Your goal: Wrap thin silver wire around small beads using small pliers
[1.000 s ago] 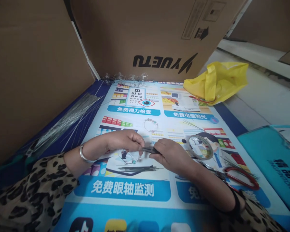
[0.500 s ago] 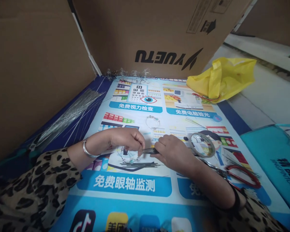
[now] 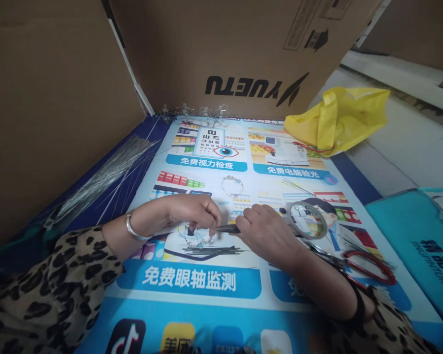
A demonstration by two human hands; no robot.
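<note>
My left hand, with a silver bangle on its wrist, pinches a beaded wire bracelet between thumb and fingertips. The bracelet hangs below the fingers as a thin loop with clear and pale green beads. My right hand is closed round dark pliers, their jaws pointing left and meeting the bracelet at my left fingertips. Exactly what the jaws grip is hidden by the fingers. Beneath, several short dark wire pieces lie on the printed sheet. A second beaded bracelet rests just beyond my hands.
A bundle of silver wires lies at left. Right of my hands are a tape roll and a red-handled tool. Beaded wire pieces line the cardboard at the back. A yellow bag and teal bag sit right.
Both hands hold nearly the same place. The pliers and the pinched bracelet have shifted only slightly; the view has moved a little.
</note>
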